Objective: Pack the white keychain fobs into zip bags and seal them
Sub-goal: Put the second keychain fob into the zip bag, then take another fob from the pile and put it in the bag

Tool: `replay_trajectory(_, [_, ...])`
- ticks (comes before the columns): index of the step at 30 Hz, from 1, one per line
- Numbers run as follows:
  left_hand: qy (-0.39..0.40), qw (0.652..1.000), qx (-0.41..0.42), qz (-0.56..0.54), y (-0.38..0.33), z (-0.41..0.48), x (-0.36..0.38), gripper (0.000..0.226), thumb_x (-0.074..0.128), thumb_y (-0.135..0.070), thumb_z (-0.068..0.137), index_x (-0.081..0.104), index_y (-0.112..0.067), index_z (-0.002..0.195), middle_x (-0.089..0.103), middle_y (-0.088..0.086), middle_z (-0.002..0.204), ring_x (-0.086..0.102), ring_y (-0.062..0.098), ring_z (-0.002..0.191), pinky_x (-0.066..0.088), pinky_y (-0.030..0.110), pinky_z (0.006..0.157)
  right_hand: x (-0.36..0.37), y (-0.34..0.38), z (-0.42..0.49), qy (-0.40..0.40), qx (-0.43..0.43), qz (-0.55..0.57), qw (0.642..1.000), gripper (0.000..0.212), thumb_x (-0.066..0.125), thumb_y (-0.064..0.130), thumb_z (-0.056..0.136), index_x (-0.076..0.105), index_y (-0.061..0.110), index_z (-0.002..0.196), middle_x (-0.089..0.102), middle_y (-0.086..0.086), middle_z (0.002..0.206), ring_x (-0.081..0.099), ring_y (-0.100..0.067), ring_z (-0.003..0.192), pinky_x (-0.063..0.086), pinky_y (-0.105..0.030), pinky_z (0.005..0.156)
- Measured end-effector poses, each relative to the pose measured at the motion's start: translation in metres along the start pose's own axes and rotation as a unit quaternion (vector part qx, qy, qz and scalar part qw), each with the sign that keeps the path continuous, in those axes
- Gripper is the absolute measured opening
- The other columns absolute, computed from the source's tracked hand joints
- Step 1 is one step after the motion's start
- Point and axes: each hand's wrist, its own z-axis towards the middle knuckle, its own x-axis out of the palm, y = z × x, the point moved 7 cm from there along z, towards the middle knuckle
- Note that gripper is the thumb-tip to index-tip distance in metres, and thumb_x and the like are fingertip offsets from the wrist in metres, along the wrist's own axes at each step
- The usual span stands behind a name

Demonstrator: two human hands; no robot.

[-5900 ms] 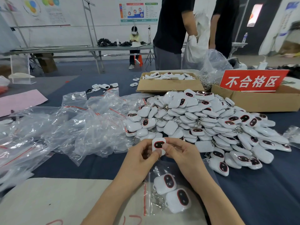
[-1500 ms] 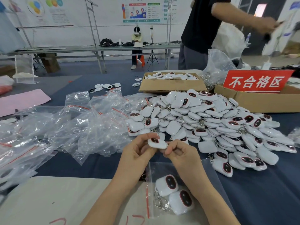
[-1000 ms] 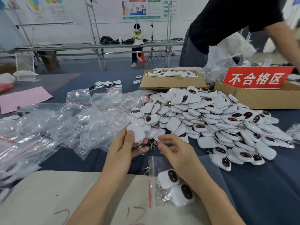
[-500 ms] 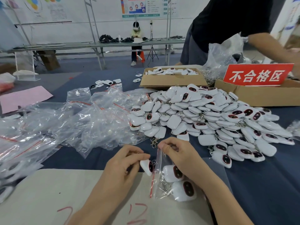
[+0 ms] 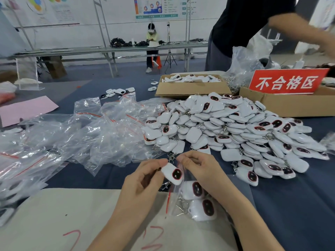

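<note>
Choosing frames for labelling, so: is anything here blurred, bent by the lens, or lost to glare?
Head view: the bystander's arm at top right is motion-blurred; the wide lens bows the far table; the empty bags show patchy glare; the fob in the left hand and the zip bag in the right hand look fairly sharp; shadows are soft.

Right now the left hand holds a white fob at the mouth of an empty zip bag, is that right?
Not quite: the zip bag is not empty. The head view shows two fobs already inside it. The left hand does hold a white fob at its mouth.
</note>
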Motion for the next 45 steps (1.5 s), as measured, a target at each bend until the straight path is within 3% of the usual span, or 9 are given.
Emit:
replay_trajectory(10, [-0.008, 0.998, -0.055, -0.007, 0.013, -0.002, 0.019, 0.039, 0.071, 0.007, 0.087, 0.069, -0.026, 0.107, 0.073, -0.019, 0.089, 0.068, -0.002, 0.084, 0.053, 0.015, 0.078, 0.002, 0.001, 0.000, -0.003, 0.001, 0.011, 1.000, 0.010, 0.066, 0.030, 0.096, 0.074, 0.028, 0.090, 0.076, 0.010, 0.086, 0.071, -0.003, 0.080, 0.051, -0.013, 0.071])
replay_trajectory(16, [0.009, 0.996, 0.009, 0.088, 0.005, -0.005, 0.020, 0.037, 0.059, -0.011, 0.101, 0.058, -0.046, 0.114, 0.075, -0.022, 0.095, 0.070, 0.004, 0.088, 0.054, 0.019, 0.081, 0.006, 0.006, 0.001, 0.009, -0.015, -0.031, 0.999, 0.012, 0.065, 0.026, 0.097, 0.072, 0.027, 0.088, 0.076, 0.008, 0.083, 0.070, -0.006, 0.085, 0.054, -0.021, 0.084])
replay_trajectory(20, [0.075, 0.995, -0.020, 0.063, -0.002, -0.014, 0.028, 0.041, 0.049, -0.036, 0.094, 0.048, -0.069, 0.119, 0.077, -0.014, 0.098, 0.068, 0.023, 0.088, 0.055, 0.028, 0.076, 0.004, 0.007, 0.002, -0.006, -0.004, -0.039, 0.999, 0.012, 0.065, 0.026, 0.096, 0.072, 0.031, 0.087, 0.075, 0.009, 0.081, 0.070, -0.007, 0.081, 0.057, -0.029, 0.083])
replay_trajectory(26, [0.105, 0.991, -0.062, 0.049, 0.004, -0.014, 0.029, 0.048, 0.046, -0.018, 0.104, 0.054, -0.062, 0.121, 0.072, 0.003, 0.075, 0.064, 0.027, 0.070, 0.050, 0.031, 0.066, 0.010, 0.010, 0.000, 0.023, -0.012, -0.051, 0.998, 0.013, 0.063, 0.028, 0.098, 0.072, 0.028, 0.089, 0.071, 0.002, 0.071, 0.070, -0.014, 0.063, 0.062, -0.038, 0.068])
replay_trajectory(29, [0.026, 0.992, -0.013, 0.125, 0.006, -0.007, 0.011, 0.036, 0.047, -0.018, 0.104, 0.061, -0.047, 0.118, 0.073, -0.010, 0.072, 0.060, 0.008, 0.058, 0.048, 0.020, 0.059, 0.014, 0.009, -0.001, 0.049, -0.023, -0.091, 0.994, 0.011, 0.062, 0.033, 0.098, 0.072, 0.032, 0.092, 0.074, 0.007, 0.080, 0.071, -0.006, 0.071, 0.059, -0.030, 0.076])
replay_trajectory(33, [-0.019, 0.979, 0.034, 0.201, 0.005, 0.007, -0.003, 0.025, 0.052, -0.020, 0.103, 0.061, -0.041, 0.113, 0.073, -0.020, 0.088, 0.066, 0.003, 0.075, 0.047, 0.011, 0.068, 0.005, 0.016, 0.000, 0.036, -0.047, -0.088, 0.994, 0.011, 0.059, 0.035, 0.099, 0.069, 0.039, 0.098, 0.074, 0.021, 0.093, 0.068, 0.005, 0.090, 0.052, -0.013, 0.083])
replay_trajectory(36, [0.007, 0.946, 0.070, 0.317, 0.004, 0.032, 0.003, 0.028, 0.053, -0.024, 0.102, 0.057, -0.035, 0.128, 0.064, -0.021, 0.115, 0.063, 0.002, 0.096, 0.050, 0.025, 0.087, -0.010, 0.019, 0.004, -0.005, -0.045, -0.030, 0.999, 0.016, 0.057, 0.030, 0.100, 0.066, 0.042, 0.101, 0.074, 0.023, 0.096, 0.067, 0.006, 0.093, 0.051, -0.010, 0.084])
replay_trajectory(39, [0.062, 0.875, 0.069, 0.475, 0.009, 0.062, 0.021, 0.047, 0.053, -0.036, 0.102, 0.041, -0.027, 0.147, 0.040, 0.000, 0.140, 0.058, 0.020, 0.112, 0.052, 0.040, 0.092, -0.017, 0.009, 0.009, -0.034, -0.005, 0.043, 0.998, 0.017, 0.055, 0.026, 0.101, 0.068, 0.035, 0.103, 0.076, 0.016, 0.096, 0.070, -0.003, 0.090, 0.056, -0.019, 0.082])
replay_trajectory(45, [0.040, 0.800, 0.072, 0.594, 0.015, 0.091, 0.036, 0.043, 0.047, -0.043, 0.104, 0.040, -0.027, 0.143, 0.036, 0.006, 0.130, 0.056, 0.025, 0.106, 0.043, 0.031, 0.069, -0.021, -0.007, 0.014, -0.059, 0.050, 0.117, 0.990, 0.019, 0.055, 0.018, 0.102, 0.072, 0.025, 0.101, 0.078, 0.005, 0.093, 0.072, -0.010, 0.084, 0.058, -0.019, 0.074])
